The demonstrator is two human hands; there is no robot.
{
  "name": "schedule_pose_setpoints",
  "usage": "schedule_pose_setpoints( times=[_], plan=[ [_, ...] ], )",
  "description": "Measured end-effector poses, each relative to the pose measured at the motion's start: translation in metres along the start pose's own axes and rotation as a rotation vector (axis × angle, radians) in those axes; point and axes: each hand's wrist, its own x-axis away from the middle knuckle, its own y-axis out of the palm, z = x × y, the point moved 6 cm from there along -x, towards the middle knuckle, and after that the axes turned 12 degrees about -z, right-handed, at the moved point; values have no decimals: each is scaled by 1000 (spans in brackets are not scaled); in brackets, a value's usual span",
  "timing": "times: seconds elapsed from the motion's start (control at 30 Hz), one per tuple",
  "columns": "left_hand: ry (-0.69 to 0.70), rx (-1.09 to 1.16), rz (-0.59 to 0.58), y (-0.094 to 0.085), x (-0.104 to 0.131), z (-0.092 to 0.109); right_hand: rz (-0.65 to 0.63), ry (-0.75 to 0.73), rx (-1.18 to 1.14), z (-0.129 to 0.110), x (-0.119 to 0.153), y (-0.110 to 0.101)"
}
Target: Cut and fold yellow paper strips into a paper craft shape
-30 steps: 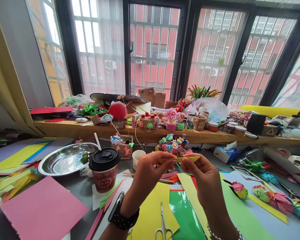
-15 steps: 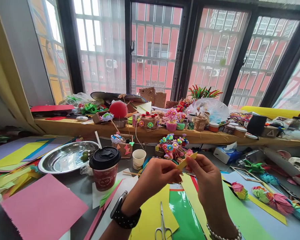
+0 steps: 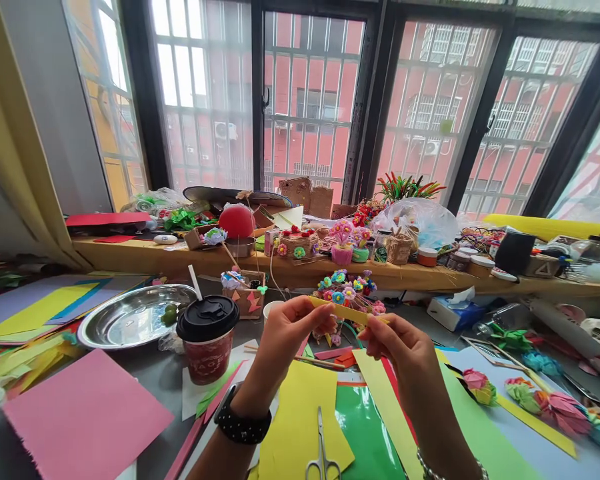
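A narrow strip of yellow paper [image 3: 349,314] is stretched between my two hands, above the table. My left hand [image 3: 293,330] pinches its left end between thumb and fingers. At the other end, my right hand [image 3: 395,340] grips it the same way, with the remaining fingers curled in. Below the hands lies a pair of scissors [image 3: 321,445] on a yellow sheet of paper [image 3: 300,400]. To the right of that sheet is a glossy green sheet [image 3: 367,427]. Several colourful crafted flowers [image 3: 347,287] stand behind the strip, partly covered by it and my fingers.
A lidded paper coffee cup [image 3: 208,347] with a straw stands left of my left arm, beside a metal tray [image 3: 95,330]. Pink paper [image 3: 87,417] lies at the left front. Crumpled paper flowers [image 3: 563,407] lie at the right. A crowded windowsill [image 3: 290,270] runs behind.
My hands have moved apart, mostly my left hand leftward, so a longer stretch of the yellow strip shows, lying flatter. The left hand now covers most of the small white cup.
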Motion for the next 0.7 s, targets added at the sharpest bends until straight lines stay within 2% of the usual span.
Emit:
schedule_pose_setpoints(
  times=[0.1, 0.3, 0.53, 0.7],
  plan=[
    [19, 8, 49, -4, 1, 1, -17, 14, 8, 1, 0, 2],
    [34, 53, 59, -5, 3, 2, -63, 6, -1, 2, 1, 6],
    [163, 85, 148, -12, 5, 4, -216, 116, 3, 8, 2, 18],
    [186, 82, 186, -15, 6, 8, -253, 120, -24, 7, 3, 20]
  ],
)
